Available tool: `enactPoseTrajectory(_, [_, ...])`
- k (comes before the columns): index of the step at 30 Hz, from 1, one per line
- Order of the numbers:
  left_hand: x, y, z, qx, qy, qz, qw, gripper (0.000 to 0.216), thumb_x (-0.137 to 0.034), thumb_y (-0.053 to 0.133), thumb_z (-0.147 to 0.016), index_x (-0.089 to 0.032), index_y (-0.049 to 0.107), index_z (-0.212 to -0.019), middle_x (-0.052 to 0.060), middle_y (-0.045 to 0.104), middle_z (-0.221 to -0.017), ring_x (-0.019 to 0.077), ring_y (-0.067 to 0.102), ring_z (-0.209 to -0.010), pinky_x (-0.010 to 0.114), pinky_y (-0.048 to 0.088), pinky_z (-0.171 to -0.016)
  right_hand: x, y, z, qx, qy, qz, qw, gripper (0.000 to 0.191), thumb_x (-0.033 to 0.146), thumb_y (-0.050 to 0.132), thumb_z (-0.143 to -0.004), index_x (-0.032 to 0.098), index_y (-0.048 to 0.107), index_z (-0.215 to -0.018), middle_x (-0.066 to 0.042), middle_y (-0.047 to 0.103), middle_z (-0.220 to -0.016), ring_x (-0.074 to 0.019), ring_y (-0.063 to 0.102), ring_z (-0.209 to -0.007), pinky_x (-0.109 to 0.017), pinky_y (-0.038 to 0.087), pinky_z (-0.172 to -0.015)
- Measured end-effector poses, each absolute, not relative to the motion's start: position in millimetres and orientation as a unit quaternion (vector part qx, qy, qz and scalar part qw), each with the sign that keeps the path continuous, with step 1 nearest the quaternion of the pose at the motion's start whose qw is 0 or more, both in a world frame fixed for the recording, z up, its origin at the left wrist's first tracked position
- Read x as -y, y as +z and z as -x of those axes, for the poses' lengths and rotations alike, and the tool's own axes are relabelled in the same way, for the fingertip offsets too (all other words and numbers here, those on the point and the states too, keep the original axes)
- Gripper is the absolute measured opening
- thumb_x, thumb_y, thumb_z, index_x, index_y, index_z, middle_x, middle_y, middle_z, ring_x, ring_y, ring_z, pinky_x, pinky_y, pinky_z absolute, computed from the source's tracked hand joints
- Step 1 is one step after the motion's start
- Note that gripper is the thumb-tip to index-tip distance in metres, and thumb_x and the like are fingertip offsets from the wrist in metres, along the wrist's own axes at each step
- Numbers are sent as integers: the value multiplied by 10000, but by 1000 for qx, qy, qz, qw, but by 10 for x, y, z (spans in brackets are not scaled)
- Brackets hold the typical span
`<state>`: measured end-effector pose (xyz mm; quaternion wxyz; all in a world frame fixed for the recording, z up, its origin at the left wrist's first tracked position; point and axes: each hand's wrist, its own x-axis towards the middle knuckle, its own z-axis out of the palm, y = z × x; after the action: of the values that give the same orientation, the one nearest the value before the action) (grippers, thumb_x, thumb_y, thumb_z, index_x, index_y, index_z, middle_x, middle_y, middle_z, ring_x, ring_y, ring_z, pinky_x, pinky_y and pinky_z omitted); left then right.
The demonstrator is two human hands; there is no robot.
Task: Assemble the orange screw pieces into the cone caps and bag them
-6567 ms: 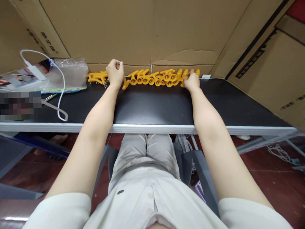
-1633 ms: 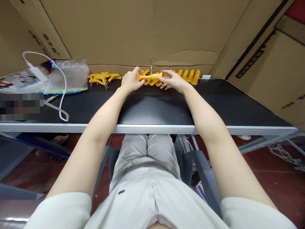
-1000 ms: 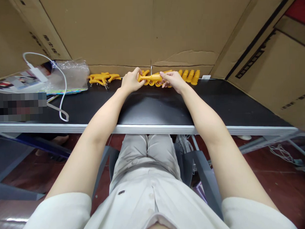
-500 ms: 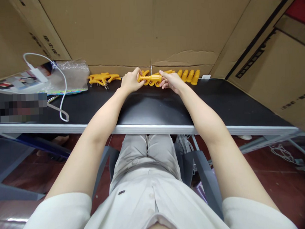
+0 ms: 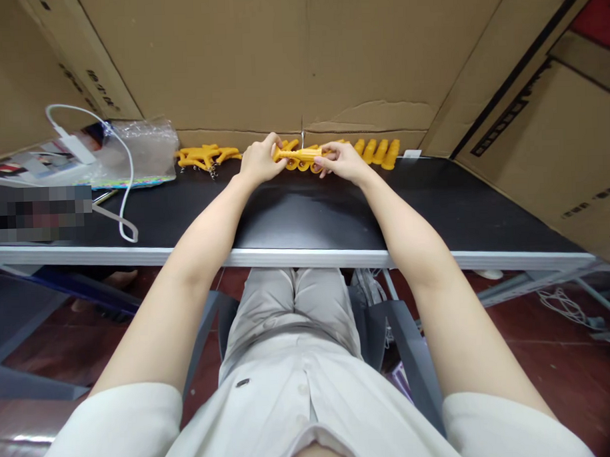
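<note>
The yellow stick (image 5: pixel 307 154) is level over the worktop (image 5: pixel 304 218), left hand (image 5: pixel 257 162) and right hand (image 5: pixel 347 162) gripping its ends with their fingers; it looks mid-work, cones (image 5: pixel 381 152) separate at right, forked pieces (image 5: pixel 202 155) grouped left.

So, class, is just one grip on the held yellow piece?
No, the left grip holds one end of the held yellow piece, and the right grip touches its other end.

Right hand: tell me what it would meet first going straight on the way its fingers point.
The yellow piece, whose near end the right hand seems to grip. Beyond that, roughly in the same line, comes the left hand, though depth is unclear.
</note>
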<state>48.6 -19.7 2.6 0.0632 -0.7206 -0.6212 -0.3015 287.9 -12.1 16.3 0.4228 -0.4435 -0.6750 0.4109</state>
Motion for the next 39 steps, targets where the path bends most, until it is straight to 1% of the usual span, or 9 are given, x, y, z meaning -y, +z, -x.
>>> enactPoseTrajectory(3, [232, 45, -522, 619, -292, 726, 67, 605, -428, 678, -903, -284, 670, -1491, 122, 818, -1149, 400, 749, -1209, 483, 576, -1067, 146, 184, -2869, 670, 416, 449, 420, 480, 600, 930, -907, 200, 677, -825, -27, 728, -679, -128, 677, -564, -219, 556, -579])
enactPoseTrajectory(6, [271, 68, -562, 622, -280, 729, 65, 606, -440, 669, -921, -296, 647, -1509, 126, 809, -1208, 410, 739, -1238, 487, 567, -1084, 144, 195, -2869, 663, 424, 453, 419, 558, 697, 875, -917, 197, 665, -788, -39, 725, -646, -119, 652, -507, -217, 553, -546])
enactPoseTrajectory(13, [278, 89, -578, 634, -263, 726, 48, 599, -418, 666, -924, -282, 643, -1507, 157, 790, -1284, 430, 723, -1275, 505, 559, -1106, 109, 208, -2850, 645, 449, 460, 413, 546, 683, 827, -974, 189, 676, -796, -55, 740, -643, -117, 647, -484, -205, 523, -505])
enactPoseTrajectory(17, [246, 77, -563, 632, -266, 726, 47, 609, -417, 657, -908, -286, 650, -1503, 155, 800, -1238, 433, 727, -1269, 510, 567, -1096, 69, 199, -2859, 638, 461, 458, 413, 539, 703, 834, -962, 190, 710, -855, -49, 746, -647, -137, 659, -487, -228, 540, -499])
enactPoseTrajectory(21, [245, 72, -560, 629, -273, 726, 44, 650, -407, 663, -883, -296, 639, -1523, 142, 809, -1182, 429, 725, -1263, 508, 568, -1096, 63, 198, -2864, 636, 468, 456, 410, 564, 730, 825, -958, 182, 717, -885, -49, 747, -657, -130, 671, -487, -230, 565, -537])
enactPoseTrajectory(25, [281, 81, -569, 634, -263, 725, 44, 644, -415, 657, -900, -274, 638, -1529, 152, 811, -1199, 433, 725, -1266, 509, 562, -1103, 117, 231, -2844, 618, 490, 463, 405, 511, 693, 830, -973, 198, 708, -938, -32, 745, -677, -133, 670, -493, -242, 589, -561])
enactPoseTrajectory(31, [285, 70, -566, 637, -253, 727, 44, 645, -402, 661, -948, -230, 615, -1568, 177, 787, -1292, 444, 718, -1322, 523, 545, -1125, 189, 285, -2817, 530, 575, 476, 403, 359, 520, 752, -1086, 209, 658, -933, -38, 754, -732, -139, 699, -594, -233, 579, -613])
enactPoseTrajectory(36, [279, 59, -576, 622, -257, 739, 32, 665, -408, 678, -964, -236, 590, -1600, 160, 786, -1336, 432, 720, -1330, 513, 552, -1119, 150, 272, -2790, 477, 606, 442, 458, 283, 427, 747, -1096, 210, 639, -951, -18, 736, -769, -131, 702, -652, -235, 614, -697])
enactPoseTrajectory(39, [280, 54, -580, 605, -263, 751, 26, 757, -386, 692, -952, -252, 511, -1675, 127, 796, -1345, 390, 738, -1298, 464, 560, -1100, 71, 234, -2779, 473, 575, 435, 506, 269, 462, 725, -1100, 216, 646, -1022, -2, 727, -813, -136, 746, -742, -244, 638, -759])
